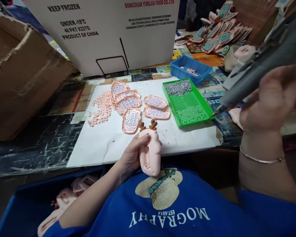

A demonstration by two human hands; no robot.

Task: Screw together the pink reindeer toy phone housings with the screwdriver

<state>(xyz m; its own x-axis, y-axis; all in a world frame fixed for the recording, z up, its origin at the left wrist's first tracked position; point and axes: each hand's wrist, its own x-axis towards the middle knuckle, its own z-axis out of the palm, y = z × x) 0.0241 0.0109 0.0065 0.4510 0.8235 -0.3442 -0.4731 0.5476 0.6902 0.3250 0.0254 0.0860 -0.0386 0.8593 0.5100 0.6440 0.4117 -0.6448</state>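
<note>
- Pink reindeer-shaped toy shell [150, 152], with brown antlers at its top, stands nearly upright at the near edge of the white sheet [93, 148], just above the person's blue shirt.
- Head view, left hand [133, 153]: fingers are wrapped around the shell's left side and hold it firmly; its hollow back faces the camera.
- Head view, right hand [273, 98]: raised well right of the shell, blurred, fingers curled around the grey electric screwdriver [261, 70]; the tool's tip points down-left toward the green tray [189, 105] and is well apart from the shell.
- Green tray holds a heap of small metal screws [178, 87] at its far end; the rest of its gridded floor is bare.
- Six keypad panels [131, 120] lie face-up on the sheet beyond the shell, beside a scatter of loose pink button pieces [100, 107].
- Blue bin [189, 67] stands behind the tray with a few pink parts in it; a further bin of pink shells [64, 200] sits low at the left.
- Finished units [217, 33] appear stacked at the far right.
- Judgement on progress: the held shell shows no screw being driven; the waiting panels and shells suggest much work remains on this batch.
</note>
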